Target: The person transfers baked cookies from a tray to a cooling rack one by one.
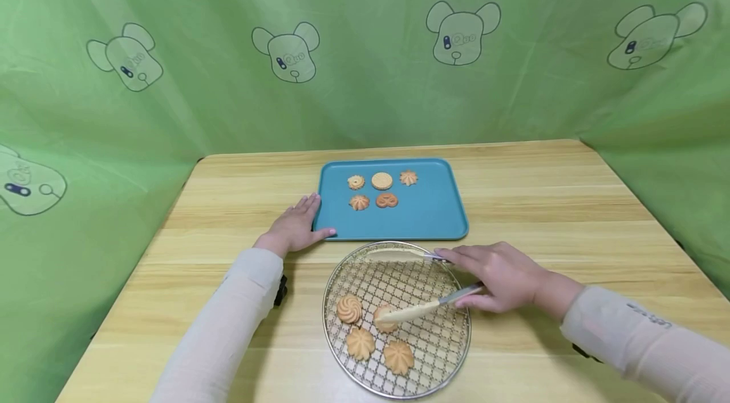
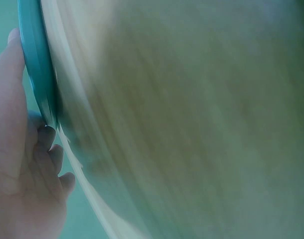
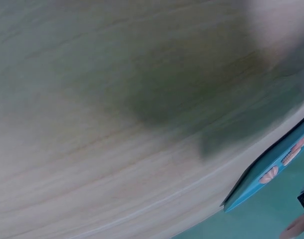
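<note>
My right hand (image 1: 504, 276) holds a pair of tongs (image 1: 461, 293) with cream-coloured tips, its two arms spread wide. The near tip lies over a round cookie (image 1: 383, 320) on the wire rack (image 1: 422, 362); the far tip is above the rack's far side. Beside that cookie lie a swirled cookie (image 1: 349, 309) and two flower-shaped cookies (image 1: 360, 343). At the near left corner of a blue tray (image 1: 428, 213), my left hand (image 1: 293, 225) rests with straight fingers along the side and the thumb at the front rim. The left wrist view shows the hand (image 2: 22, 164) against the tray's edge (image 2: 37, 64).
Several cookies sit on the tray in two rows, among them a round flat one (image 1: 382, 181) and a pretzel-shaped one (image 1: 386, 200). The wooden table (image 1: 542, 200) meets a green curtain (image 1: 365, 111) at the back and sides. The rack stands just in front of the tray.
</note>
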`<control>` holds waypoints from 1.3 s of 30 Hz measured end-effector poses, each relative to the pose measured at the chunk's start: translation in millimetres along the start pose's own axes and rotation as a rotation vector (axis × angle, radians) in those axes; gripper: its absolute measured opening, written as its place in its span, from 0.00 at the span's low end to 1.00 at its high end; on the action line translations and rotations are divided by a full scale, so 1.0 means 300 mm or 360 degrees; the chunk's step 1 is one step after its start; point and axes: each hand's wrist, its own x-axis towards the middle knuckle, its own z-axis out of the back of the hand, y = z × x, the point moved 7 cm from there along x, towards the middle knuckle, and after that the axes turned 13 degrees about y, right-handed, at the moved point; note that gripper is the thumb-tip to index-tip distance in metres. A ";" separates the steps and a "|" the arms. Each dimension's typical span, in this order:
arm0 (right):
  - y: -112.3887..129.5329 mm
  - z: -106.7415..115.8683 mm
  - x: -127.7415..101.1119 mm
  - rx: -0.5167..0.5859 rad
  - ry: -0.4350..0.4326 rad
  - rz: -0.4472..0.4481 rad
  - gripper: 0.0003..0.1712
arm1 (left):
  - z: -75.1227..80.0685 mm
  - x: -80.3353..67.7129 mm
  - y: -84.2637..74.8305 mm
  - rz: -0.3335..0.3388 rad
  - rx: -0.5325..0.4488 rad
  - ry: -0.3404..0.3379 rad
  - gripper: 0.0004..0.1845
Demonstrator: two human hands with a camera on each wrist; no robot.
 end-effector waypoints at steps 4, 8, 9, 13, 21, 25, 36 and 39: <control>-0.018 -0.005 0.001 -0.0009 0.0000 -0.0126 0.49 | -0.001 0.001 0.002 -0.0002 -0.0004 0.0002 0.50; -0.038 -0.004 0.003 -0.0019 0.0011 -0.0277 0.51 | -0.002 0.004 0.003 -0.0001 -0.0001 0.0005 0.51; -0.043 -0.003 0.005 -0.0021 0.0013 -0.0311 0.51 | -0.002 0.005 0.004 0.0001 0.0000 0.0005 0.51; -0.064 0.002 0.013 -0.0002 0.0015 -0.0449 0.52 | -0.002 0.003 0.005 0.0003 -0.0006 0.0004 0.51; -0.108 -0.011 0.034 0.0082 0.0148 -0.0745 0.53 | -0.002 0.003 0.004 0.0001 -0.0003 -0.0001 0.51; -0.132 -0.026 0.042 0.0136 0.0254 -0.0895 0.53 | -0.004 0.005 0.005 0.0002 0.0001 0.0004 0.51; -0.199 -0.051 0.060 0.0233 0.0373 -0.1127 0.56 | -0.002 0.003 0.001 0.0006 -0.0005 0.0003 0.50; -0.215 -0.057 0.062 0.0235 0.0392 -0.1168 0.56 | -0.003 0.003 0.002 0.0012 0.0004 0.0011 0.50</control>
